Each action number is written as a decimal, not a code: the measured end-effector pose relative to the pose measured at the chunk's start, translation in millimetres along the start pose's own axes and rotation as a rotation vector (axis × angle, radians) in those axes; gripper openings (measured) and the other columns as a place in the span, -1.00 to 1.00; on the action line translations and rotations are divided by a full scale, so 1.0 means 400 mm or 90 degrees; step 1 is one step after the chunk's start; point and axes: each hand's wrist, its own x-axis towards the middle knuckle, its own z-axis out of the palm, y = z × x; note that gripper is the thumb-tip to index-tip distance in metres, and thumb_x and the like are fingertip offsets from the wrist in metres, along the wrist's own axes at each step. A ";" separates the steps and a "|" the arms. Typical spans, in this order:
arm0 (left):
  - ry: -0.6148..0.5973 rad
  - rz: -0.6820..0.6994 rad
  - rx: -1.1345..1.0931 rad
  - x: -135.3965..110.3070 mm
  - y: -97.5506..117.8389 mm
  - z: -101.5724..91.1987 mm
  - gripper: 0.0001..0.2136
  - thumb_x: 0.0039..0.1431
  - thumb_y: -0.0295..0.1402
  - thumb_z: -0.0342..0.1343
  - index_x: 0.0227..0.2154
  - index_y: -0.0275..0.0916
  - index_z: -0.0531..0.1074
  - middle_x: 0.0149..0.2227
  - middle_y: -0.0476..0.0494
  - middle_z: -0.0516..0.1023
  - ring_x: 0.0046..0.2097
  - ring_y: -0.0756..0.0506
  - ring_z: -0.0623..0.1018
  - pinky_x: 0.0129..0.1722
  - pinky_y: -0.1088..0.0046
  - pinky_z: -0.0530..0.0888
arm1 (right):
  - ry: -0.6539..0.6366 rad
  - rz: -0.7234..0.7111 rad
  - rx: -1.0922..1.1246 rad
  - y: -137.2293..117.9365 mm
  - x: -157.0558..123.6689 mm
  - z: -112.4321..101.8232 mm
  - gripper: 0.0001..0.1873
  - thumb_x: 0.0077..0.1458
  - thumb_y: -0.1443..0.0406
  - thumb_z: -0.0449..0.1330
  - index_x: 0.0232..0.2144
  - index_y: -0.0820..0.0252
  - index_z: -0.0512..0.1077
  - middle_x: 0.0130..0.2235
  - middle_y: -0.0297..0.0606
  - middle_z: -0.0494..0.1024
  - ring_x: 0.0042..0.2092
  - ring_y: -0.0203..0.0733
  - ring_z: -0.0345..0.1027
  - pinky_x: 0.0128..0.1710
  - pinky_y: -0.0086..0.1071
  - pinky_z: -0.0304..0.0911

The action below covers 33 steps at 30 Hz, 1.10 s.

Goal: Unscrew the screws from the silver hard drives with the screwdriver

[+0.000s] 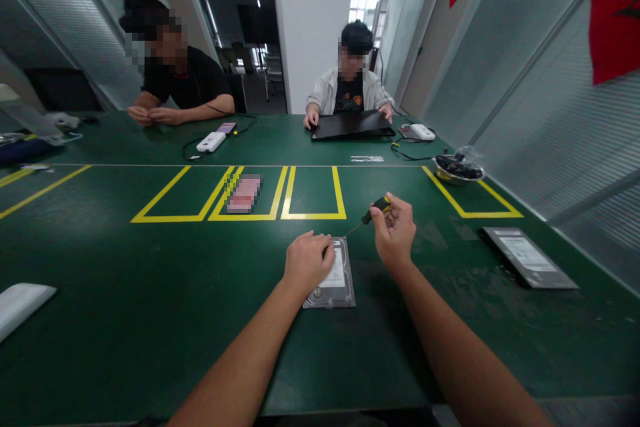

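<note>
A silver hard drive (340,293) with a white label lies flat on the green table in front of me. My left hand (309,260) grips its upper left side, covering that part, with the fingers bent over its far edge. In my right hand (395,230) is a screwdriver (376,211) with a black and yellow-green handle. Its thin shaft slants down to the left, and the tip is at or close to the drive's far right corner; contact is too fine to make out.
Another hard drive (533,257) lies at the right. Beyond it stands a metal bowl (457,170) of dark parts. Yellow tape rectangles (313,216) mark the table, one under a pixelated pink item (245,193). Across sit two people, one holding a black panel (353,125).
</note>
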 end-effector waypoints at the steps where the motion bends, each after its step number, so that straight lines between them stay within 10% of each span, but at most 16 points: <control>1: 0.000 0.000 -0.004 0.000 -0.001 0.001 -0.76 0.24 -0.33 0.00 -0.21 -0.14 0.59 -0.16 -0.03 0.66 -0.15 -0.09 0.62 0.13 0.26 0.41 | -0.001 0.001 -0.003 0.000 0.000 0.000 -0.56 0.14 0.21 0.20 0.05 0.13 0.27 -0.28 -0.27 0.54 -0.33 -0.25 0.45 -0.27 -0.31 0.38; 33: -0.015 -0.012 -0.030 -0.001 0.000 -0.004 -0.76 0.24 -0.34 0.00 -0.24 -0.15 0.59 -0.15 -0.06 0.65 -0.13 -0.09 0.61 0.16 0.22 0.38 | -0.140 -0.138 -0.073 -0.070 0.055 -0.011 -0.71 0.11 0.21 0.23 -0.10 0.12 0.40 -0.35 -0.35 0.46 -0.41 -0.32 0.35 -0.32 -0.37 0.34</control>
